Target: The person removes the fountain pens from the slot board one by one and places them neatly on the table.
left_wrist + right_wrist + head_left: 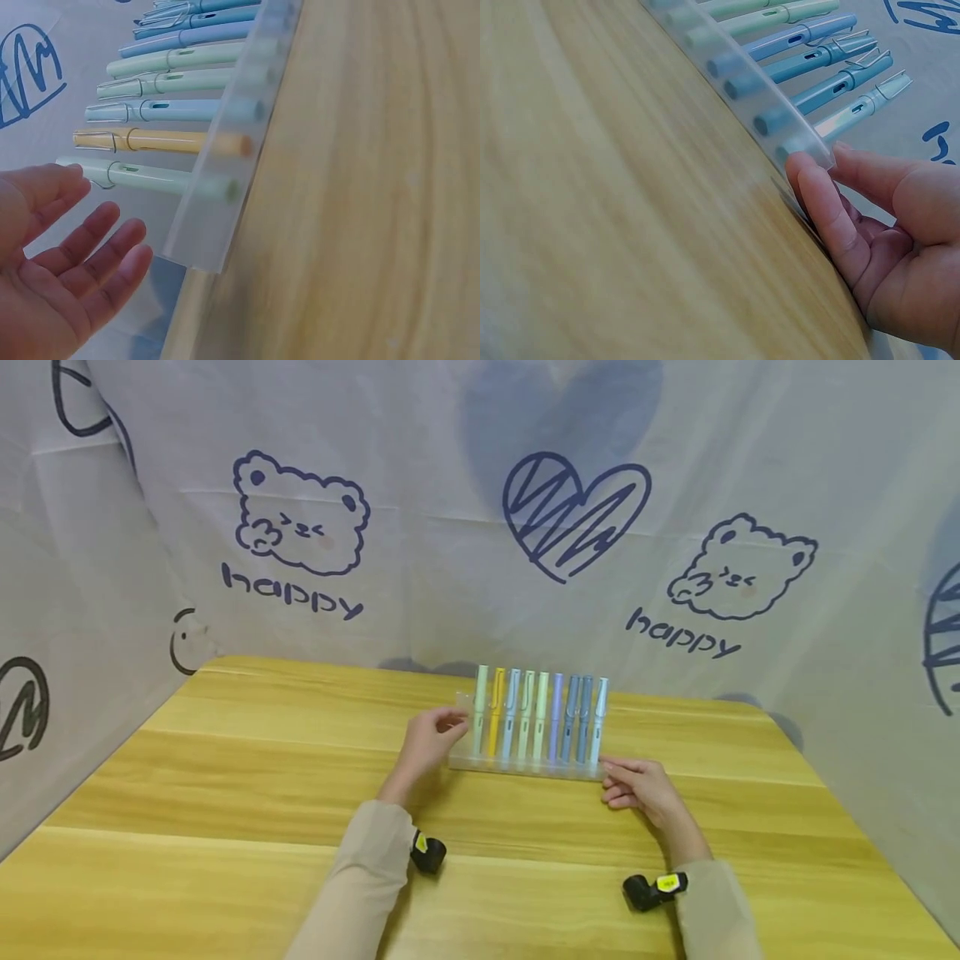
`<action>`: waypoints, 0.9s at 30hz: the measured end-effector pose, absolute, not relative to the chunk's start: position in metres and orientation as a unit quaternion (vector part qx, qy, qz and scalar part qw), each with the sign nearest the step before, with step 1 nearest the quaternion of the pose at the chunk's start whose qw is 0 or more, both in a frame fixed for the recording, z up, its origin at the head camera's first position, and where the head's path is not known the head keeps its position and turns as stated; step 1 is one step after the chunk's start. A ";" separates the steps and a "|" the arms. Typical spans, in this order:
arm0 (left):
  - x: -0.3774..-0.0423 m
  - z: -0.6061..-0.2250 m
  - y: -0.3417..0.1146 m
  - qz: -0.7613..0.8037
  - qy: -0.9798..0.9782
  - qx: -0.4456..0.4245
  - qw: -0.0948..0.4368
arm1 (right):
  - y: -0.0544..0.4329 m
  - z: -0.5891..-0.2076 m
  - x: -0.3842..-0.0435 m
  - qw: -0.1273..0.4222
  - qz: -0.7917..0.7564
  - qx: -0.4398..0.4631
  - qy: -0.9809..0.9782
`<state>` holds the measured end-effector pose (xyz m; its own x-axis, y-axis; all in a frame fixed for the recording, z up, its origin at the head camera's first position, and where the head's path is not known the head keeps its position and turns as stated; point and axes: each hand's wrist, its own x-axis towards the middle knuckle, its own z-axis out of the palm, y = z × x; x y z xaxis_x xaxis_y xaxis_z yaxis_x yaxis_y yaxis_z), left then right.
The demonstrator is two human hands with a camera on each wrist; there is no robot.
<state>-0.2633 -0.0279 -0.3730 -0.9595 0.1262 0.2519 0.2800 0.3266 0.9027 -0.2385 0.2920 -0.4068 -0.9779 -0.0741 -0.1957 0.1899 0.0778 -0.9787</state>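
Observation:
A clear plastic pen stand (pixel 461 763) holds a row of upright, capped pens. At its left end stand a pale green pen (pixel 478 714), a yellow pen (pixel 496 714) and a light blue pen (pixel 512 714). Farther right are a lavender pen (pixel 556 718), dark blue ones and a pale blue pen (pixel 599 722) at the end. My left hand (pixel 427 743) is beside the stand's left edge, its loosely extended fingers close to the pale green pen's cap. With thumb and index finger, my right hand (pixel 885 232) pinches the front right corner of the stand.
The stand is toward the back of a wooden table (pixel 225 760). Behind it hangs a pale cloth (pixel 435 577) printed with bears and a heart. Black wrist cameras (pixel 429 853) sit on both sleeves.

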 end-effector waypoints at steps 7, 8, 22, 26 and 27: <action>-0.271 -0.376 -0.024 -0.592 -0.791 -0.137 0.067 | 0.292 -0.407 -0.238 0.099 -0.680 0.036 0.726; -0.271 -0.376 -0.023 -0.594 -0.789 -0.141 0.068 | 0.292 -0.407 -0.238 0.099 -0.680 0.037 0.726; -0.273 -0.382 -0.016 -0.612 -0.777 -0.141 0.048 | 0.291 -0.407 -0.239 0.098 -0.679 0.038 0.727; -0.274 -0.384 -0.015 -0.609 -0.778 -0.148 0.052 | 0.292 -0.408 -0.239 0.096 -0.680 0.037 0.726; -0.274 -0.385 -0.014 -0.606 -0.779 -0.150 0.053 | 0.292 -0.408 -0.239 0.096 -0.680 0.038 0.726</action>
<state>-0.2743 -0.0140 -0.3847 -0.9496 0.1686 0.2642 0.2975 0.2201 0.9290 -0.2392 0.2925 -0.4084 -0.9788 -0.0749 -0.1907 0.1853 0.0731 -0.9800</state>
